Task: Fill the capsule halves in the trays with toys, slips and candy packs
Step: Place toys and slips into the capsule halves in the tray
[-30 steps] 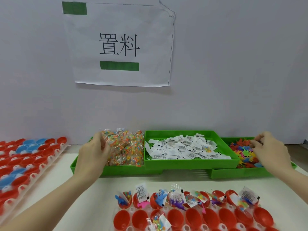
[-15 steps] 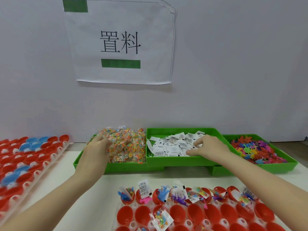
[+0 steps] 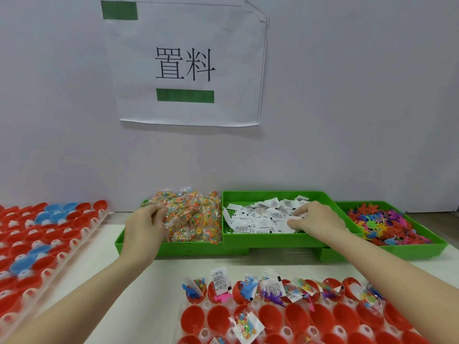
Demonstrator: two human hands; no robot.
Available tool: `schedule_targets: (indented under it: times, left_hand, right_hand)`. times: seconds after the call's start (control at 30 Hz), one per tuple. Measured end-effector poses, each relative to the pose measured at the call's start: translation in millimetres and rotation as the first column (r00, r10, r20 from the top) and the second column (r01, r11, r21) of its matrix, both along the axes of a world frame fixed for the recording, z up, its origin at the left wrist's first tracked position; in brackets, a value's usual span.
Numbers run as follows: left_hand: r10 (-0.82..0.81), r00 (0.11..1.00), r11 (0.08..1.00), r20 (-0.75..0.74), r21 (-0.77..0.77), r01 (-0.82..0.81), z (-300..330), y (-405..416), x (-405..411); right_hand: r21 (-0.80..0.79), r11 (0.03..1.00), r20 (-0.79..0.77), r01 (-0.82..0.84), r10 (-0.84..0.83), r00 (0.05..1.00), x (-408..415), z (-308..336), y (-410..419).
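Note:
Three green bins stand along the wall. The left bin (image 3: 139, 248) holds clear candy packs (image 3: 196, 219), the middle bin (image 3: 260, 238) white paper slips (image 3: 260, 217), the right bin (image 3: 409, 252) colourful flat toys (image 3: 387, 224). My left hand (image 3: 145, 227) has its fingers curled on a candy pack at the pile's left edge. My right hand (image 3: 315, 219) lies in the middle bin, fingertips pinching at the slips. In front, a white tray (image 3: 206, 331) carries red capsule halves (image 3: 295, 319); the far row holds toys, slips and packs, and one pack (image 3: 246, 326) sits in the second row.
At the left, a long white tray (image 3: 82, 242) of red and blue capsule halves (image 3: 49, 217) runs slantwise along the table edge. A paper sign (image 3: 185, 63) hangs on the grey wall behind the bins. Bare white tabletop (image 3: 154, 289) lies between my forearms.
My right hand left the toy bin and moved left into the slip bin, where it now picks at the slips. My left hand stayed at the candy packs, fingers closing on one.

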State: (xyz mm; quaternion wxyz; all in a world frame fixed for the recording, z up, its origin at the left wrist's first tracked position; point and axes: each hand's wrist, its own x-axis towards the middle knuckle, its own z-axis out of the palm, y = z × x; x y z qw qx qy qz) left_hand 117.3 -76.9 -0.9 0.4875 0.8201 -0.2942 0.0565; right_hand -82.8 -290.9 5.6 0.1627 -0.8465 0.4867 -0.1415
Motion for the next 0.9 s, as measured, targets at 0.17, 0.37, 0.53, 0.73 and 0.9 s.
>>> schedule_targets:
  times: [0.17, 0.37, 0.53, 0.73, 0.9]
  left_hand:
    - [-0.026, 0.942, 0.992, -0.334, -0.128, -0.018, 3, -1, 0]
    - [-0.003, 0.907, 0.983, -0.422, -0.167, -0.075, 8, -3, -3]
    - [-0.069, 0.892, 0.968, -0.446, -0.247, -0.049, 10, -3, -7]
    - [-0.365, 0.801, 0.905, -0.474, -0.383, 0.185, 42, -7, -62]
    - [-0.667, 0.603, 0.733, -0.437, -0.529, 0.427, 63, -4, -131]
  right_hand:
    - [-0.118, 0.993, 0.045, 0.014, -0.009, 0.999, -2, 2, 2]
    - [-0.253, 0.962, 0.376, 0.098, 0.005, 0.927, -8, 12, 6]
    - [-0.019, 0.998, 0.601, 0.056, -0.034, 0.799, -8, 29, 15]
    - [0.302, 0.866, 0.821, -0.398, -0.024, 0.571, -25, 58, 67]
    - [0.298, 0.788, 0.88, -0.539, -0.007, 0.475, -44, 66, 112]
